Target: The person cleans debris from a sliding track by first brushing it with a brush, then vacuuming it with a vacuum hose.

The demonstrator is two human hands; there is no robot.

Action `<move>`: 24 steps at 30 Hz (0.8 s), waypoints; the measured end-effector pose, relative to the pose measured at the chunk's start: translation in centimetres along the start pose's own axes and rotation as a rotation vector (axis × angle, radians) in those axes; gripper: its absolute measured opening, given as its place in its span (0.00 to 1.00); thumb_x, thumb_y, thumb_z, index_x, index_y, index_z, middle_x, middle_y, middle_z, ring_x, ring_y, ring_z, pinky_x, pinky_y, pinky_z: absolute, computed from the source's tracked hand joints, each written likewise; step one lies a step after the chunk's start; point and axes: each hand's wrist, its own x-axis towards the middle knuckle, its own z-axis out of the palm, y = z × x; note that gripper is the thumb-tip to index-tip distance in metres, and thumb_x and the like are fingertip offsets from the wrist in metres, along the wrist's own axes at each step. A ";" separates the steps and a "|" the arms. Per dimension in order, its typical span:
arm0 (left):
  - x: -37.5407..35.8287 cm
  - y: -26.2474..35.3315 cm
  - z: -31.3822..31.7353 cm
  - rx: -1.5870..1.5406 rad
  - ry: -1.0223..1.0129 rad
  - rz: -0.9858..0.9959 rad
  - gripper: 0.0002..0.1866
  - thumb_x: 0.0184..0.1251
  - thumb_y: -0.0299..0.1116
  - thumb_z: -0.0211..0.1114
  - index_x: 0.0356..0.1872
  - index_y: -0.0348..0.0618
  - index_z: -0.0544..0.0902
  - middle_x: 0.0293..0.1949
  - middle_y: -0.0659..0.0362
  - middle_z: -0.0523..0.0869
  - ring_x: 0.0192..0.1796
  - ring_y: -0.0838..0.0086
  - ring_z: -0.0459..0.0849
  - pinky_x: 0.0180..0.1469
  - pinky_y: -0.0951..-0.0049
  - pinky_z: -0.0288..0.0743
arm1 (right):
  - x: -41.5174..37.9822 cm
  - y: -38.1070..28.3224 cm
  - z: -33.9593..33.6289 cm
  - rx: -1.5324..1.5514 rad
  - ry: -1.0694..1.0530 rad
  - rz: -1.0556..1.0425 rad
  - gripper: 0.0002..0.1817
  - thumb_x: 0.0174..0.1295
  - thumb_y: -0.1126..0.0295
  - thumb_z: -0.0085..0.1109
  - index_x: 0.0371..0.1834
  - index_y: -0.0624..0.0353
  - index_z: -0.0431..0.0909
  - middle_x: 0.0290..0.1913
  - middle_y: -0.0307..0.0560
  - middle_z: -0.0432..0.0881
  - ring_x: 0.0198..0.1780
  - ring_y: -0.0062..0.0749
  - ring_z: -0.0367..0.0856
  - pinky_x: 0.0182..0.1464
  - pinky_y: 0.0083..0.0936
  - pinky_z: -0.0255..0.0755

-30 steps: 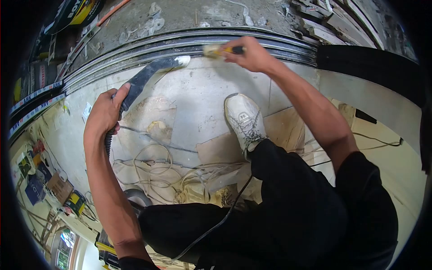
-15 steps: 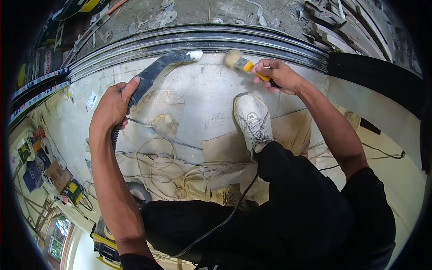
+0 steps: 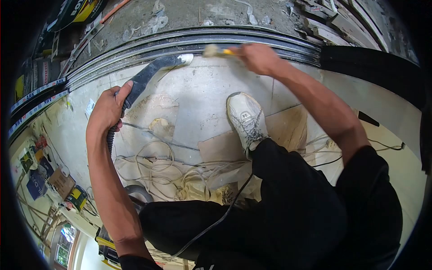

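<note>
My left hand (image 3: 109,108) is wrapped around the black vacuum hose wand (image 3: 146,78), whose whitish tip lies beside the sliding door track (image 3: 180,42). Closed on the yellow handle of a paintbrush (image 3: 221,51), my right hand (image 3: 260,58) is over the near edge of the track. The pale bristles are a little blurred and lie just right of the wand's tip. Dark grooves and metal rails run across the track, with dusty bits in them. The ribbed hose (image 3: 110,137) drops from below my left hand along my forearm.
A white shoe (image 3: 245,118) stands on the dusty floor. Tangled cables (image 3: 157,164) and cardboard pieces (image 3: 218,146) lie nearer me. Beyond the track are wood scraps (image 3: 335,33) and rubble. Boxes (image 3: 60,183) sit at the left; a yellow-black machine (image 3: 105,245) is at lower left.
My right hand and the paintbrush have moved left and up to the track, near the wand's tip. The left hand keeps its grip on the wand; the whole view has shifted slightly.
</note>
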 end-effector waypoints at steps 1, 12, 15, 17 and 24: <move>0.0 0.1 -0.1 0.001 -0.011 0.003 0.41 0.67 0.69 0.59 0.51 0.32 0.83 0.16 0.60 0.72 0.12 0.73 0.71 0.16 0.69 0.66 | 1.2 -1.7 0.3 0.040 0.110 -0.099 0.24 0.69 0.70 0.48 0.69 0.45 0.77 0.36 0.57 0.86 0.41 0.51 0.87 0.45 0.47 0.80; -0.6 1.3 -0.6 0.025 -0.003 0.036 0.39 0.67 0.69 0.59 0.47 0.33 0.84 0.16 0.60 0.72 0.12 0.72 0.72 0.16 0.68 0.68 | -4.7 5.8 -1.4 -0.260 0.038 -0.040 0.23 0.67 0.73 0.51 0.64 0.48 0.81 0.38 0.55 0.88 0.40 0.50 0.88 0.43 0.46 0.81; -0.7 1.3 -0.6 0.033 0.024 0.047 0.38 0.68 0.68 0.59 0.46 0.34 0.84 0.15 0.60 0.71 0.13 0.72 0.73 0.16 0.68 0.68 | -3.0 2.2 -1.8 -0.183 -0.013 0.055 0.23 0.66 0.74 0.50 0.64 0.49 0.80 0.38 0.55 0.88 0.41 0.51 0.88 0.44 0.46 0.81; -0.8 1.4 -0.4 0.021 0.031 0.031 0.38 0.68 0.68 0.59 0.46 0.33 0.84 0.15 0.60 0.71 0.12 0.72 0.72 0.16 0.68 0.67 | -1.9 0.6 -2.0 -0.189 0.021 -0.040 0.26 0.67 0.76 0.48 0.68 0.48 0.77 0.37 0.54 0.88 0.40 0.52 0.88 0.44 0.47 0.81; -0.8 0.8 -0.3 -0.012 -0.035 0.018 0.38 0.69 0.67 0.59 0.48 0.32 0.84 0.15 0.61 0.70 0.11 0.73 0.71 0.17 0.69 0.66 | -5.1 7.5 0.7 -0.144 0.072 -0.024 0.27 0.69 0.74 0.47 0.71 0.43 0.75 0.39 0.59 0.86 0.37 0.53 0.87 0.41 0.49 0.80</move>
